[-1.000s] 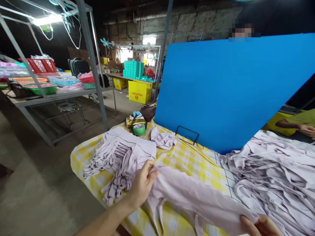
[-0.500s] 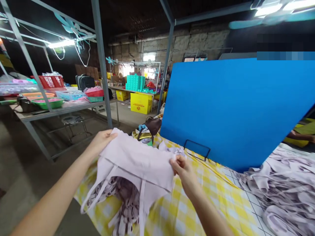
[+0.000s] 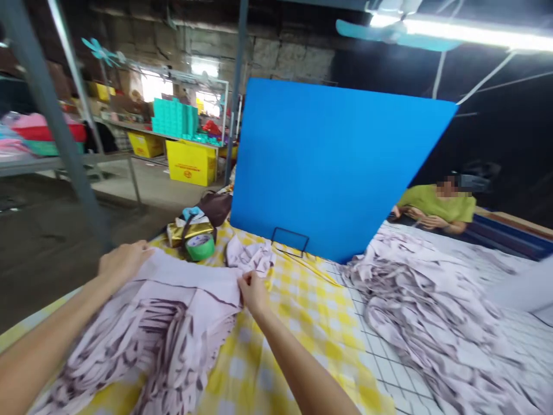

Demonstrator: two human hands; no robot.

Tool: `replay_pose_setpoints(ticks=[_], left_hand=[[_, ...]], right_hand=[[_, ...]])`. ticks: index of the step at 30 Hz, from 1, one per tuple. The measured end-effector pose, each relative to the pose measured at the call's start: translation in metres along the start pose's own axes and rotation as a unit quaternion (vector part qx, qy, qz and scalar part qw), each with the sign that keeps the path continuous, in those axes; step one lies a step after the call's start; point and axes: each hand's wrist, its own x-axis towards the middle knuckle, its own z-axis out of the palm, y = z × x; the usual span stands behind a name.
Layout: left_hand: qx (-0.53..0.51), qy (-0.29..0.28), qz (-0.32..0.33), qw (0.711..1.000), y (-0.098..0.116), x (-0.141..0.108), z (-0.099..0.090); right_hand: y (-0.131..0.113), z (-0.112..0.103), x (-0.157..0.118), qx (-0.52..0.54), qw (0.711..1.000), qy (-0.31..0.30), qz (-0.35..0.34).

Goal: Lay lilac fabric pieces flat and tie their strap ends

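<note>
A pale lilac strappy camisole top (image 3: 190, 279) is stretched flat between both hands, lying over a layered stack of similar tops (image 3: 168, 340). My left hand (image 3: 125, 262) is closed on its upper left corner, the fingers partly hidden behind the wrist. With thumb and fingers pinched, my right hand (image 3: 254, 294) grips the upper right corner. Both the stack and the top rest on a yellow-and-white checked cloth (image 3: 311, 323). Just beyond the right hand lies a crumpled lilac piece (image 3: 250, 253).
Green tape (image 3: 200, 248) and a dark brown bag (image 3: 215, 206) sit at the far table edge. A blue board (image 3: 328, 167) stands upright behind a black wire stand (image 3: 291, 242). To the right spreads a loose heap of lilac garments (image 3: 436, 311). A person in a green top (image 3: 462, 206) sits beyond.
The top has come down from above the cloth onto the stack, its straps now lying among the others. Both hands went down with it, and the view has turned right.
</note>
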Motion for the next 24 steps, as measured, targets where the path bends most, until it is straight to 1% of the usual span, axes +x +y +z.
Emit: replay_pose_setpoints(ticks=[1, 2, 3, 4, 5, 7, 8, 9, 10, 11, 13, 15, 17, 18, 19, 21, 24], left_hand=[[0.105, 0.005, 0.017, 0.994, 0.003, -0.003, -0.001], [0.188, 0.019, 0.053, 0.981, 0.007, -0.007, -0.002], [0.266, 0.035, 0.096, 0.959, 0.011, -0.012, -0.003], [0.312, 0.064, 0.137, 0.938, 0.017, -0.019, -0.002], [0.337, 0.096, 0.176, 0.92, 0.023, -0.028, -0.001], [0.335, 0.156, 0.253, 0.894, 0.037, -0.052, 0.007], [0.31, 0.169, 0.295, 0.888, 0.045, -0.066, 0.015], [0.271, 0.172, 0.344, 0.883, 0.053, -0.082, 0.026], [0.228, 0.158, 0.381, 0.882, 0.06, -0.098, 0.04], [0.188, 0.131, 0.409, 0.883, 0.068, -0.116, 0.057], [0.109, 0.074, 0.447, 0.885, 0.082, -0.15, 0.097], [0.059, -0.001, 0.459, 0.887, 0.094, -0.182, 0.14], [0.04, -0.083, 0.484, 0.87, 0.105, -0.208, 0.177], [0.039, -0.119, 0.493, 0.861, 0.11, -0.219, 0.192], [0.038, -0.153, 0.499, 0.852, 0.116, -0.228, 0.204], [0.035, -0.211, 0.493, 0.843, 0.128, -0.24, 0.219], [0.042, -0.285, 0.465, 0.837, 0.143, -0.247, 0.225]], right_hand=[[0.005, -0.006, -0.007, -0.016, 1.0, -0.001, -0.01], [0.011, -0.014, -0.016, -0.033, 0.999, -0.004, -0.022], [0.02, -0.024, -0.025, -0.049, 0.998, -0.007, -0.035], [0.03, -0.037, -0.035, -0.061, 0.997, -0.008, -0.048], [0.043, -0.052, -0.045, -0.087, 0.995, -0.009, -0.055], [0.072, -0.087, -0.058, -0.164, 0.985, -0.008, -0.043], [0.087, -0.105, -0.062, -0.239, 0.971, -0.008, -0.021], [0.102, -0.122, -0.063, -0.278, 0.961, -0.004, 0.003], [0.116, -0.138, -0.063, -0.307, 0.951, 0.003, 0.027], [0.128, -0.152, -0.061, -0.328, 0.943, 0.009, 0.048], [0.147, -0.173, -0.056, -0.345, 0.935, 0.027, 0.08], [0.158, -0.185, -0.051, -0.366, 0.922, 0.052, 0.111], [0.164, -0.191, -0.047, -0.385, 0.907, 0.083, 0.151], [0.165, -0.192, -0.046, -0.393, 0.898, 0.096, 0.171], [0.166, -0.192, -0.044, -0.399, 0.891, 0.103, 0.189], [0.169, -0.193, -0.041, -0.406, 0.885, 0.096, 0.207], [0.175, -0.196, -0.034, -0.411, 0.888, 0.063, 0.199]])
